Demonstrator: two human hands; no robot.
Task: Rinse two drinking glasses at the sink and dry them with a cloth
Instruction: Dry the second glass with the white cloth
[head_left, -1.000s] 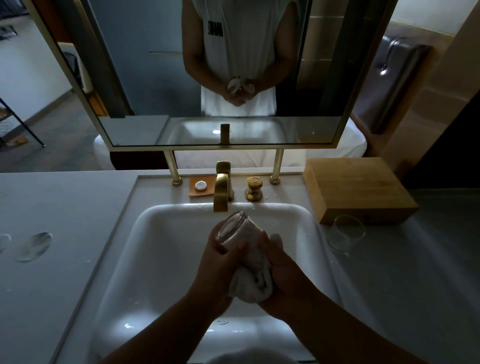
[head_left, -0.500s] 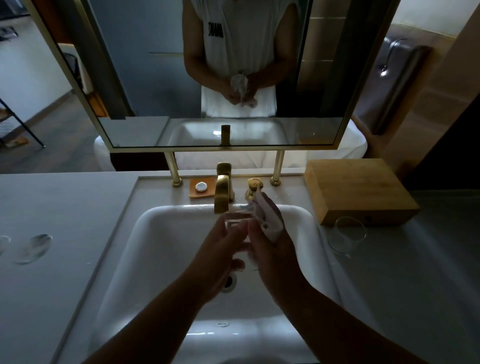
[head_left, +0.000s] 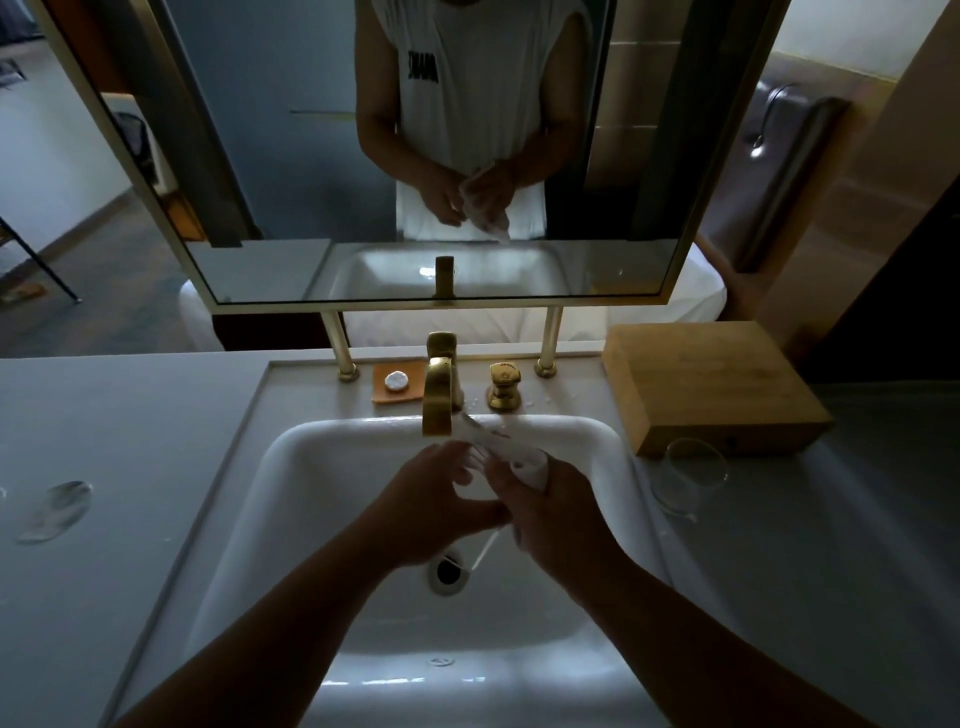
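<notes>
Both hands over the white sink (head_left: 291, 467), close together above the drain (head_left: 448, 571). Left hand (head_left: 431, 506) sits at about 9 o'clock of the right hand (head_left: 550, 514), fingers curled, tips reaching toward the right; the clear glass (head_left: 475, 486) is between the two hands, mostly hidden and hard to make out in the dim light, so which fingers bear on it I cannot tell exactly. The left appears to cup its near side. Right hand has its fingers curled round a white cloth (head_left: 511, 449), bunched into a roll that sticks out toward 11 o'clock, its far end just beside the spout of the brass faucet (head_left: 439, 395). A thin strand of the cloth hangs down near the drain. Second glass (head_left: 693, 475) stands on the grey counter (head_left: 130, 467) at about 3 o'clock of the hands, well apart from them, touching or just in front of the wooden box (head_left: 711, 382); upright, empty as far as can be seen. Brass handle (head_left: 504, 387) at 1 o'clock of the faucet; orange soap dish (head_left: 397, 384) with a small white round piece on it at 10 o'clock. Mirror (head_left: 311, 156) above reflects the person's torso and both hands with the cloth. Wet oval mark (head_left: 54, 512) on the counter far out at 9 o'clock.
</notes>
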